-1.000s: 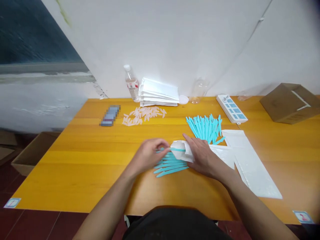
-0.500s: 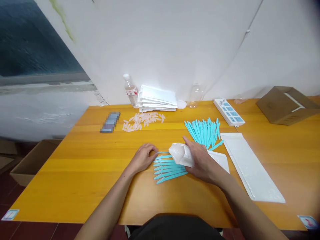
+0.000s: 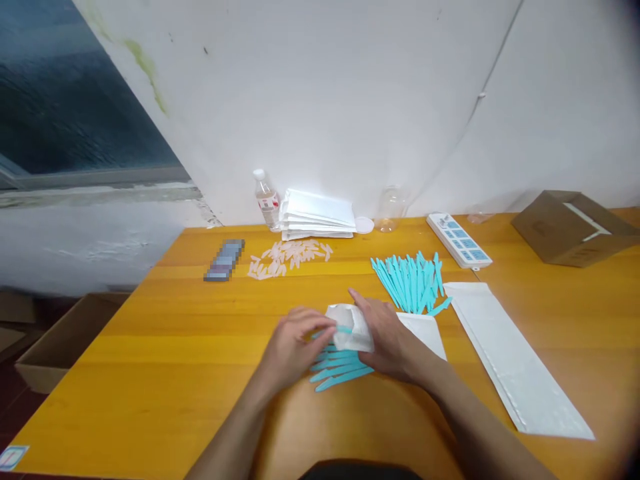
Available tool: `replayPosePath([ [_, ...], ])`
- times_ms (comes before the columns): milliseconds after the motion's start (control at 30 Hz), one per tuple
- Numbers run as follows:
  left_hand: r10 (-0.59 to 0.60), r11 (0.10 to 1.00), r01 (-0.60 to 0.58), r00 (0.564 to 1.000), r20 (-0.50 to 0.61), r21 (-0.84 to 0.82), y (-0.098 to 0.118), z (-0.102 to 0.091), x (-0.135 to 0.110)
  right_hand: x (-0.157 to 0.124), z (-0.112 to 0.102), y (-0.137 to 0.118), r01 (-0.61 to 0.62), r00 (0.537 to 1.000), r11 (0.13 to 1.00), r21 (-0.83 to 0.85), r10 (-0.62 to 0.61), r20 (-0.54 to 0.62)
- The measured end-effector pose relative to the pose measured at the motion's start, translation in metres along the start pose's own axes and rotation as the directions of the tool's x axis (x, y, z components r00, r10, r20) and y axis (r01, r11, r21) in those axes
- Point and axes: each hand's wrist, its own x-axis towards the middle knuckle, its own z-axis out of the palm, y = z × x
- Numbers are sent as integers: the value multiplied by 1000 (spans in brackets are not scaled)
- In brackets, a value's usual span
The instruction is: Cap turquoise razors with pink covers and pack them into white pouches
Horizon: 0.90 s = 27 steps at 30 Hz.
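My left hand [image 3: 295, 343] pinches a slim turquoise stick [image 3: 344, 329], whose visible part lies inside the mouth of a white padded envelope [image 3: 356, 341]. My right hand [image 3: 387, 335] is wrapped round that envelope near its mouth, which gapes toward the left. The envelope's other end shows beyond the right wrist. Under the envelope and my left fingers, several more turquoise sticks [image 3: 340, 381] lie side by side on the table, partly covered. A loose pile of the same turquoise sticks [image 3: 407, 280] is just beyond my right hand.
Another white padded envelope [image 3: 515, 360] lies flat at right. Along the wall stand a bottle [image 3: 268, 203], stacked white envelopes [image 3: 320, 212], a clear jar [image 3: 390, 210], a power strip [image 3: 459, 241] and a cardboard box [image 3: 560, 230]. Pale pink pieces [image 3: 290, 257] and a phone [image 3: 225, 260] lie further left.
My left hand has come off the table to the envelope's mouth, bringing a turquoise stick into it. My right hand keeps hold of the envelope. The view has tilted slightly upward.
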Motion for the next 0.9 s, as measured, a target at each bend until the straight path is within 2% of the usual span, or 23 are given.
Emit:
replayPosePath([
  [67,110,994,-111,993,46,23,3,15,7,4,0,-1,30,999,999,31,-29,-26],
  [100,111,993,-111,994,20,26,0,18,9,5,-1,0,32,999,999,36,-30,-43],
  [167,32,999,-30,995,-99,23,-12,18,9,8,-4,3,7,998,1000,30,-5,-68],
  [233,-74,995,81,988,-135,52,-30,12,5,9,-9,6,-29,996,999,17,30,-78],
  [300,-144,978,149,988,-49,148,-46,8,0,9,-14,8,-56,995,998,13,57,-77],
  [367,-184,958,168,982,51,231,-57,7,-5,7,-17,10,-79,994,997,15,80,-73],
  [433,-199,952,169,975,96,253,-62,9,-8,5,-18,12,-96,993,995,20,97,-69],
  [567,-178,964,151,978,112,218,-63,13,-7,1,-17,15,-109,991,994,28,110,-75],
  [700,-171,958,142,981,95,251,-64,13,-8,-1,-15,17,-142,988,989,34,144,-53],
  [900,-167,948,131,980,104,290,-64,13,-9,-1,-13,17,-112,992,994,16,113,-58],
])
